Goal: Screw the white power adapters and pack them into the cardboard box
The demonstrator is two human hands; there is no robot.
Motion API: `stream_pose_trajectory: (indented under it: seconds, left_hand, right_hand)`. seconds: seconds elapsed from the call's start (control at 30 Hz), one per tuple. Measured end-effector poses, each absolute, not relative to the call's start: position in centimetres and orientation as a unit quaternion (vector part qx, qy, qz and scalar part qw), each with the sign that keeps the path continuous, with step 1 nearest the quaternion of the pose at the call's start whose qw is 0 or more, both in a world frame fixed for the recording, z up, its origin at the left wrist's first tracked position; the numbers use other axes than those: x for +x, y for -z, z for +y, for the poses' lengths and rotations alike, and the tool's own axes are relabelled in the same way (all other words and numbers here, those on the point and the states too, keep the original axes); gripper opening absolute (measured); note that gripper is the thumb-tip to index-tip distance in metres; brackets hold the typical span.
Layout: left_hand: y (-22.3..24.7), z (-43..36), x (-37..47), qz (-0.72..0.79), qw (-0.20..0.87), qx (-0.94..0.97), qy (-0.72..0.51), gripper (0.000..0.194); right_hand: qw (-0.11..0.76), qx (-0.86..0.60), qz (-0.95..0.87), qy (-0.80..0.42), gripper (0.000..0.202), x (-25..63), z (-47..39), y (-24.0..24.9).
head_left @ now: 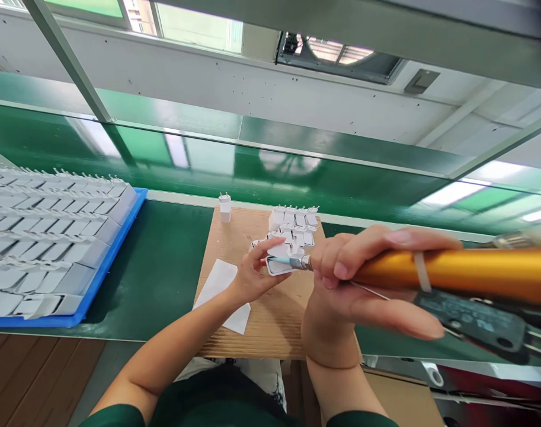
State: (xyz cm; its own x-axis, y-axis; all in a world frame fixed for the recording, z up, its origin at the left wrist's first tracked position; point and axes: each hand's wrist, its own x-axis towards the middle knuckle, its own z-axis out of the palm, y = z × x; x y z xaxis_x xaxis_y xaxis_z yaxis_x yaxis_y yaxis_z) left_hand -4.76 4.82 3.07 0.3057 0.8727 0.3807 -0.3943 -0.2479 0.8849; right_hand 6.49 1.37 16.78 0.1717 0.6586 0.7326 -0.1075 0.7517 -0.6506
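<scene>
My left hand (251, 274) grips a small white plug housing (275, 268) over the cardboard, fingers on its near and far sides. In my right hand (359, 279) is a gold-bodied tool (466, 268), apparently a power screwdriver, with a black lever switch (472, 320) strapped beneath it. Its pale blue tip (279, 260) reaches into the open side of the housing. What the tip touches inside cannot be made out. Just beyond my left hand stand several white plug adapters (294, 218) in rows, their metal pins upward.
A cardboard sheet (270, 344) lies on the green table (172, 249). One white adapter (224, 207) stands at its far left corner, and white paper (219, 284) lies near my left forearm. To the left, a blue tray (114, 261) holds many packed adapters.
</scene>
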Motion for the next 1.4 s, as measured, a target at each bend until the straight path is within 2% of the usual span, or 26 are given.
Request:
stream_pose_trajectory:
  seconds: [0.07,0.27,0.77,1.4]
  left_hand:
    - [-3.0,4.8,-4.8,0.213,0.580,0.564,-0.548,0.062]
    - [-3.1,4.7,-4.8,0.210,0.580,0.565,-0.547,0.061]
    - [-3.0,4.7,-5.0,0.203,0.570,0.570,-0.555,0.062]
    - [-3.6,4.6,-5.4,0.253,0.559,0.585,-0.531,0.060]
  right_hand:
    - [0.754,-0.212,-0.580,-0.223,0.045,6.3,1.3,-16.9]
    - [0.785,-0.141,-0.585,-0.149,0.043,5.7,2.7,-16.7]
    - [0.792,-0.108,-0.578,-0.162,0.043,5.5,2.9,-16.6]
    - [0.801,-0.173,-0.553,-0.150,0.043,5.1,2.4,-16.9]
